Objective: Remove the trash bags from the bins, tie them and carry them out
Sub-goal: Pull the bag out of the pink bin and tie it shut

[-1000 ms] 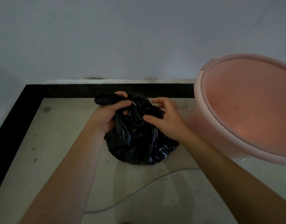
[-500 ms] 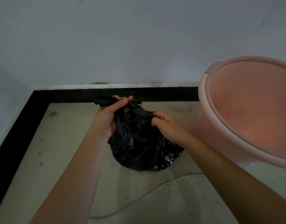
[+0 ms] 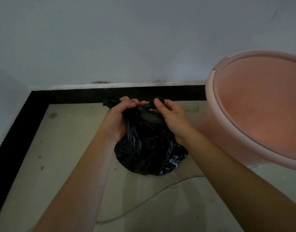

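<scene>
A small black trash bag (image 3: 147, 148) sits on the pale floor in a room corner, full and rounded at the bottom. My left hand (image 3: 118, 119) grips the gathered top of the bag, and a black end sticks out past its thumb to the left. My right hand (image 3: 172, 114) pinches another black end of the bag's top between fingers and thumb. The two hands are close together above the bag. A pink round bin (image 3: 217, 91) stands to the right, tilted toward me, with no bag inside it.
White walls meet in the corner, with a black skirting strip (image 3: 23, 124) along the floor at the left and back. A thin curved line (image 3: 160, 193) crosses the dusty floor in front of the bag.
My right hand has risen from the bag's side to its top and now pinches an end there. My left hand keeps its hold on the gathered top.
</scene>
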Action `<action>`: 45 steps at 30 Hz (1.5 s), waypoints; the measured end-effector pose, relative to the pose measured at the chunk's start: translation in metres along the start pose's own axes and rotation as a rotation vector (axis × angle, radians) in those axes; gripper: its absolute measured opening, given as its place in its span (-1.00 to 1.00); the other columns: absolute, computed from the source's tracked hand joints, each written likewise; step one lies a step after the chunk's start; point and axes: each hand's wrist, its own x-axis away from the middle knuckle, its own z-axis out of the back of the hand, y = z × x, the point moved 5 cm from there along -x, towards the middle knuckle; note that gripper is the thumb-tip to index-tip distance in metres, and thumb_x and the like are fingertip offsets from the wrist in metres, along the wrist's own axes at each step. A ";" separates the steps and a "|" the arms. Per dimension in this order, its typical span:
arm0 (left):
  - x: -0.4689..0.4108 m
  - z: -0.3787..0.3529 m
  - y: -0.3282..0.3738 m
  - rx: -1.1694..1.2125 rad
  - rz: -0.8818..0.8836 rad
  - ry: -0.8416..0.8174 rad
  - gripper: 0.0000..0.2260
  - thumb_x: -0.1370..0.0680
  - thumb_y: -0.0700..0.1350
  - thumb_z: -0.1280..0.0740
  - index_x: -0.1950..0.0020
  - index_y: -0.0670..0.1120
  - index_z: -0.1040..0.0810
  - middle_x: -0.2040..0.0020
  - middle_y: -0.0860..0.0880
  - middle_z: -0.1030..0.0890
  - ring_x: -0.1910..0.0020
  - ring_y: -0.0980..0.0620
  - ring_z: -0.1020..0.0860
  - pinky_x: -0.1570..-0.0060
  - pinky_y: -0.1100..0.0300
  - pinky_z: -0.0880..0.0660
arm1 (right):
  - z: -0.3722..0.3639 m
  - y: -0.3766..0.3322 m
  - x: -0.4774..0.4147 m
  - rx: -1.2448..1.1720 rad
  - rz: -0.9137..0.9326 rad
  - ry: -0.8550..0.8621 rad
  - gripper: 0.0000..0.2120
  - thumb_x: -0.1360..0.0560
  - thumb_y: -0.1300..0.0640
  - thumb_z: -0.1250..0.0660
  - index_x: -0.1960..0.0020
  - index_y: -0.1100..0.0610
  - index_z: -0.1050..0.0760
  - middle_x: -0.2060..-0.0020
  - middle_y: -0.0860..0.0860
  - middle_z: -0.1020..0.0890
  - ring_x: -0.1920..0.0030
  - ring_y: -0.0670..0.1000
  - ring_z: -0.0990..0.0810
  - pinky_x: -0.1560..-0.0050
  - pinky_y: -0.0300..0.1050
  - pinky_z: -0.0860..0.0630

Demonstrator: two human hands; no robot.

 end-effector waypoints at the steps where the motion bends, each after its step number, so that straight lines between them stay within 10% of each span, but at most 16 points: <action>1: 0.000 0.001 0.000 0.036 0.019 0.071 -0.73 -0.58 -0.16 -0.27 0.32 -0.07 -0.36 0.17 -0.07 -0.61 0.03 -0.06 -0.67 -0.07 0.00 -0.55 | 0.002 0.002 -0.003 -0.013 -0.010 0.051 -0.81 -0.58 -0.06 -0.33 0.01 0.04 -0.60 0.06 0.10 -0.70 -0.01 0.06 -0.68 -0.16 0.07 -0.60; 5: -0.004 0.014 0.012 0.391 -0.088 0.288 -0.53 -0.68 0.06 -0.14 0.42 -0.02 -0.21 0.45 -0.03 -0.37 0.33 -0.07 -0.57 -0.01 -0.01 -0.54 | 0.020 0.010 -0.017 -0.013 0.010 0.320 -0.75 -0.50 -0.21 -0.27 0.04 -0.07 -0.56 0.00 0.08 -0.69 -0.02 0.11 -0.69 -0.12 0.22 -0.61; 13: 0.031 0.090 0.034 0.238 -0.297 0.827 -0.61 -0.66 -0.06 -0.10 0.37 -0.01 -0.17 0.46 0.02 -0.13 0.50 0.03 -0.09 0.40 0.17 -0.24 | 0.048 0.039 -0.014 -0.262 -0.082 0.593 -0.69 -0.69 0.09 -0.10 -0.39 0.18 -0.30 -0.26 0.16 -0.51 0.16 0.11 -0.73 0.19 -0.08 -0.67; 19: 0.032 0.076 0.036 -0.411 -0.065 0.666 -0.46 -0.55 0.38 -0.18 -0.04 -0.10 -0.54 0.15 -0.03 -0.58 0.10 -0.01 -0.57 -0.01 0.03 -0.48 | 0.022 0.024 -0.008 0.118 -0.142 0.215 -0.29 -0.47 -0.45 -0.18 -0.36 0.07 -0.42 -0.20 -0.08 -0.52 -0.21 0.00 -0.52 -0.21 -0.05 -0.45; 22: 0.040 0.070 0.022 -0.803 0.216 0.544 -0.16 -0.41 0.59 -0.01 -0.14 -0.14 -0.52 0.08 -0.10 -0.58 0.23 -0.01 -0.53 0.26 0.13 -0.42 | 0.019 0.028 -0.003 0.550 -0.101 0.108 -0.19 -0.31 -0.63 -0.08 -0.13 0.01 -0.57 -0.13 -0.04 -0.59 -0.17 0.03 -0.54 -0.31 0.05 -0.44; 25: 0.040 0.065 0.017 -0.684 0.185 0.389 -0.24 -0.28 0.47 -0.43 -0.09 -0.18 -0.57 0.17 -0.08 -0.58 0.37 0.04 -0.49 0.43 0.22 -0.42 | 0.013 0.030 -0.007 0.517 0.043 0.090 -0.56 -0.49 -0.37 -0.22 -0.11 -0.07 -0.55 -0.08 -0.09 -0.62 -0.16 -0.03 -0.57 -0.25 -0.04 -0.48; 29: 0.028 0.049 0.026 -0.361 -0.095 0.196 -0.51 -0.33 -0.28 -0.55 -0.25 -0.19 -0.56 0.01 -0.11 -0.68 0.01 -0.06 -0.68 -0.05 0.13 -0.60 | 0.002 0.013 -0.004 0.440 0.160 0.090 -0.75 -0.64 -0.04 -0.22 -0.15 0.11 -0.53 0.07 -0.09 -0.61 0.00 -0.13 -0.56 0.00 -0.26 -0.37; 33: 0.030 0.034 0.011 -0.725 -0.114 0.301 -0.82 -0.56 -0.18 -0.41 -0.14 -0.17 -0.66 0.11 -0.06 -0.70 0.14 0.03 -0.68 -0.08 0.02 -0.63 | -0.004 0.005 -0.002 0.320 0.219 0.176 -0.70 -0.68 -0.02 -0.12 -0.26 0.14 -0.46 0.00 -0.04 -0.66 -0.03 -0.13 -0.62 -0.08 -0.18 -0.49; 40: 0.030 -0.020 0.043 -0.321 -0.358 0.309 -0.76 -0.72 -0.03 -0.10 0.01 -0.08 -0.49 0.10 -0.06 -0.68 0.24 0.07 -0.61 0.26 0.24 -0.51 | -0.022 -0.024 -0.007 -0.335 0.119 0.240 -0.83 -0.68 -0.01 -0.12 -0.05 0.01 -0.45 0.34 -0.07 -0.42 0.27 -0.09 -0.51 0.04 -0.10 -0.51; 45: 0.032 -0.018 0.045 -0.327 -0.373 0.367 -0.74 -0.73 -0.02 -0.08 0.01 -0.08 -0.49 0.21 -0.05 -0.65 0.19 0.03 -0.61 0.19 0.20 -0.51 | -0.028 -0.029 -0.013 -0.219 0.053 0.249 -0.74 -0.61 -0.12 -0.14 0.05 0.00 -0.51 0.31 -0.04 -0.46 0.20 -0.03 -0.49 -0.18 0.07 -0.49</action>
